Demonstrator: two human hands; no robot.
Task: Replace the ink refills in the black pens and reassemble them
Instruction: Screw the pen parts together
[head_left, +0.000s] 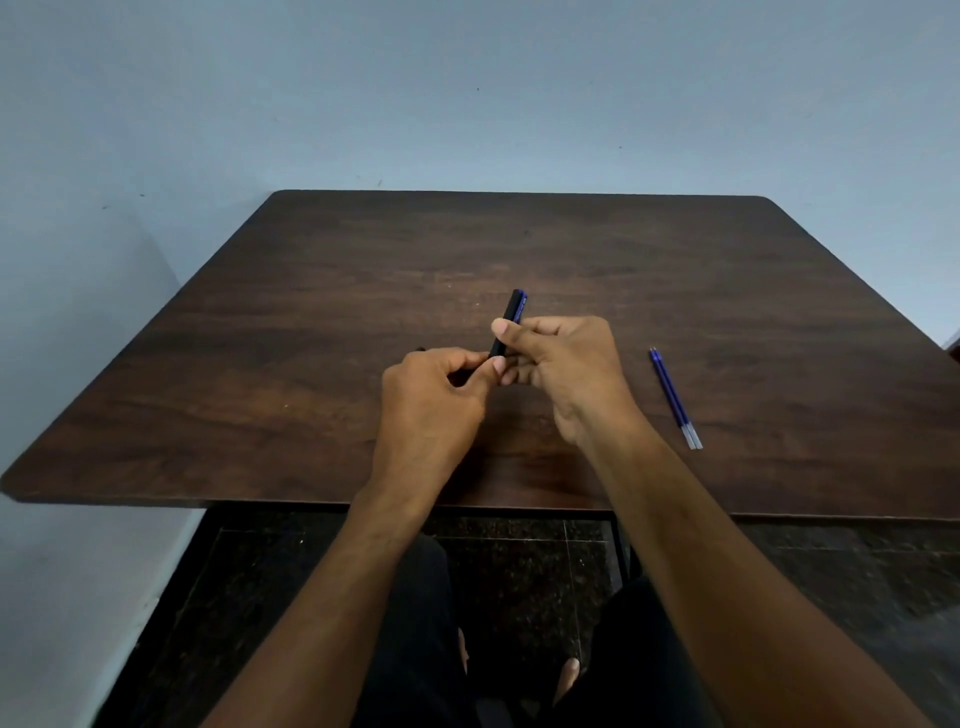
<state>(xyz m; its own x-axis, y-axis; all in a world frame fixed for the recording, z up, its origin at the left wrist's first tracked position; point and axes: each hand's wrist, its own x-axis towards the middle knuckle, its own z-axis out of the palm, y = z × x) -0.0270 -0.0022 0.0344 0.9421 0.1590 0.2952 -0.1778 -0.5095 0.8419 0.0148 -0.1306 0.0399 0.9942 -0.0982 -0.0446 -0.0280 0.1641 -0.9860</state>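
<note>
A black pen (511, 319) with a blue clip end sticks up and away from between my two hands over the middle of the table. My right hand (561, 364) pinches its upper barrel between thumb and fingers. My left hand (431, 400) grips the lower end, which is mostly hidden inside the fingers; a small dark tip shows at the hand's far left. Two blue ink refills (674, 397) lie side by side on the table to the right of my right hand, their clear ends pointing toward me.
The dark wooden table (260, 364) stands against a pale blue wall. Its near edge runs just under my forearms. Below it are a dark speckled floor, the table's frame and my legs.
</note>
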